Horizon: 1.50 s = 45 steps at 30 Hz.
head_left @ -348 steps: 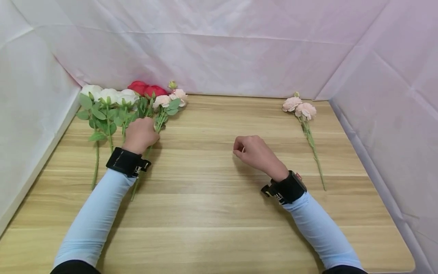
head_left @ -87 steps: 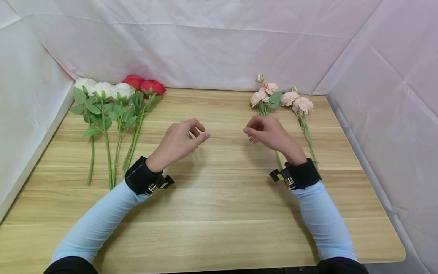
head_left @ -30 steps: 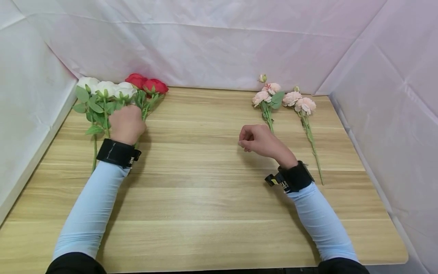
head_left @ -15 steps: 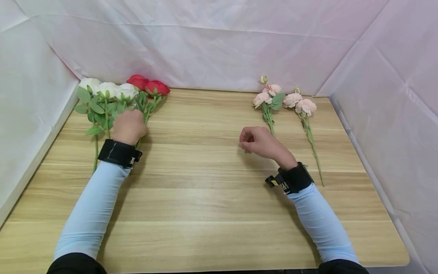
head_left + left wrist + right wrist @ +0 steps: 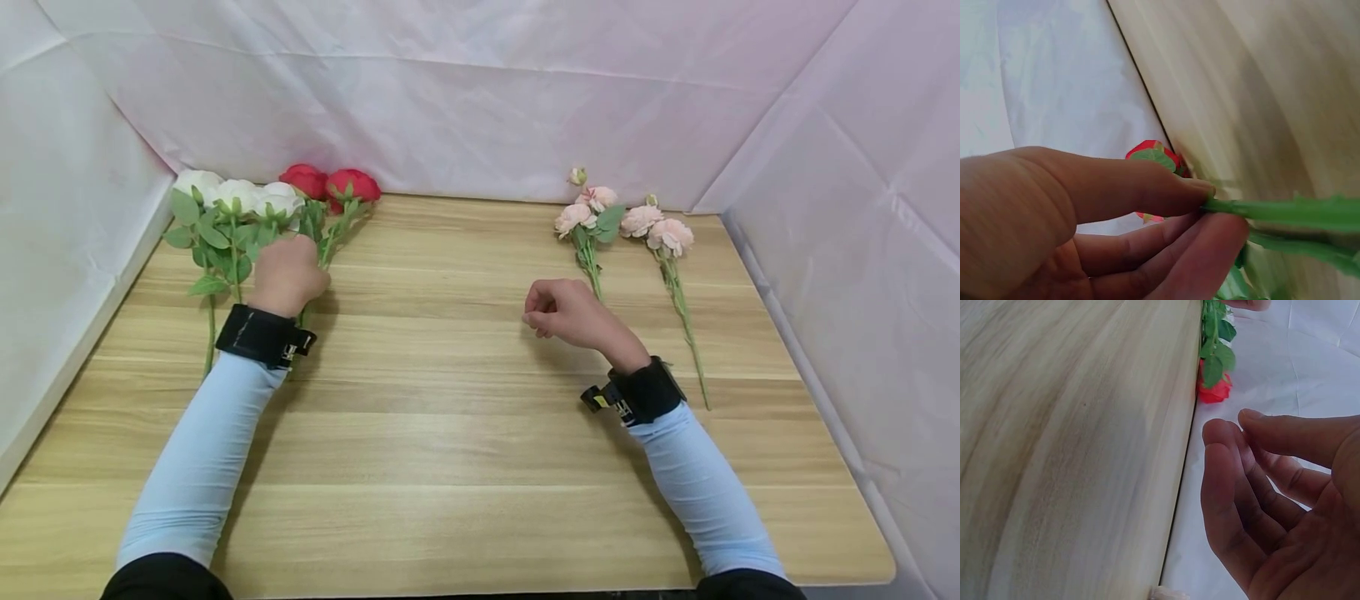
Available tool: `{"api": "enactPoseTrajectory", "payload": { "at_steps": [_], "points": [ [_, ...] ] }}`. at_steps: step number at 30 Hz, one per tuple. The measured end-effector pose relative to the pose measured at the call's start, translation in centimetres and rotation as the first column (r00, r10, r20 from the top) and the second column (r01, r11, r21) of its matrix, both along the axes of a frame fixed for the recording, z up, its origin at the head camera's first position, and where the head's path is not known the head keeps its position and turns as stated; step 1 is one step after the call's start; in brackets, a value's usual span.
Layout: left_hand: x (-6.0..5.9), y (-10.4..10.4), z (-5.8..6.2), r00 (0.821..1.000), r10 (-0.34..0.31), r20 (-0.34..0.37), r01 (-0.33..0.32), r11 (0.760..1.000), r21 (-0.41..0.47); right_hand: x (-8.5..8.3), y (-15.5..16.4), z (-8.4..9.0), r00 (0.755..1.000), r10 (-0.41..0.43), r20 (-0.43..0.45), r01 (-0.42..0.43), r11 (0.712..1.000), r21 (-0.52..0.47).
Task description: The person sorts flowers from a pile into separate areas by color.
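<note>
My left hand (image 5: 288, 275) is at the flowers on the left of the table. In the left wrist view its thumb and finger pinch a green flower stem (image 5: 1291, 212). That stem belongs to the right one of two red flowers (image 5: 353, 187), which lies tilted to the right; the other red flower (image 5: 303, 179) lies beside it. Three white flowers (image 5: 236, 195) with green leaves lie to the left of them, their stems partly behind the hand. My right hand (image 5: 573, 312) hovers over the table, fingers loosely curled and holding nothing, just below one pale pink flower stem (image 5: 590, 262).
Two pale pink sprays lie at the back right, one with a green leaf (image 5: 611, 223), the other with a longer bare stem (image 5: 688, 333). White cloth (image 5: 480, 108) hangs behind and along both sides of the wooden table (image 5: 450, 517).
A pink spray that lay beside the red flowers is now on the right. My left hand has since gone back to the left, and the right red flower has shifted slightly rightward.
</note>
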State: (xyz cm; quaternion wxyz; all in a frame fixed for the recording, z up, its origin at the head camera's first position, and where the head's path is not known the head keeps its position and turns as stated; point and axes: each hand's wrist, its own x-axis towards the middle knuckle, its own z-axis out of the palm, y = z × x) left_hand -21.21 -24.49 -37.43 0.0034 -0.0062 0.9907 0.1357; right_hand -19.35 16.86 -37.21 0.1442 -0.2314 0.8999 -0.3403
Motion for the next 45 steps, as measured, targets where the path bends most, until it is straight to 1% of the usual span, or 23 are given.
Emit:
{"api": "enactPoseTrajectory", "payload": {
  "at_steps": [4,7,11,14,20,22,28,31,35,38,41,45],
  "points": [
    [0.4,0.3,0.7,0.999,-0.004,-0.049,0.006,0.999,0.044,-0.1,0.0,0.0,1.000,0.004,-0.008,-0.004,1.000,0.002],
    [0.8,0.6,1.3,0.995,-0.016,-0.098,0.023,0.997,0.070,-0.1,0.0,0.0,1.000,0.004,-0.007,-0.004,1.000,0.002],
    [1.4,1.1,2.0,0.982,-0.032,-0.187,0.049,0.995,0.086,-0.2,0.0,-0.1,1.000,0.003,-0.004,-0.003,1.000,0.001],
    [1.7,1.6,2.4,0.971,-0.033,-0.236,0.056,0.994,0.093,-0.1,0.0,-0.2,1.000,0.001,-0.001,-0.001,1.000,0.007],
    [2.3,2.3,3.4,0.952,-0.019,-0.307,0.048,0.995,0.087,-0.1,-0.1,-0.3,1.000,0.005,0.003,-0.005,1.000,0.006],
    [2.4,2.3,3.7,0.948,-0.011,-0.318,0.040,0.996,0.085,-0.1,-0.1,-0.4,1.000,0.010,0.006,-0.010,1.000,0.003],
    [2.7,2.3,4.2,0.943,0.001,-0.331,0.033,0.995,0.099,-0.1,-0.2,-0.5,1.000,0.017,0.012,-0.017,1.000,-0.003],
    [2.7,2.3,4.2,0.941,0.001,-0.338,0.038,0.993,0.108,-0.2,-0.1,-0.6,1.000,0.021,0.016,-0.020,1.000,-0.004],
    [2.5,2.3,4.1,0.945,-0.004,-0.328,0.047,0.991,0.122,-0.3,0.1,-0.7,1.000,0.026,0.012,-0.026,1.000,-0.004],
    [2.3,2.3,4.0,0.953,-0.016,-0.302,0.062,0.988,0.141,-0.3,0.0,-0.7,1.000,0.018,0.006,-0.018,1.000,-0.002],
    [2.1,2.4,3.9,0.967,-0.037,-0.251,0.081,0.983,0.165,-0.4,0.0,-0.7,1.000,0.011,0.002,-0.011,1.000,0.002],
    [2.1,2.8,3.9,0.981,-0.077,-0.179,0.110,0.977,0.183,-0.3,-0.1,-0.6,1.000,0.014,0.005,-0.014,1.000,0.002]
  ]
}}
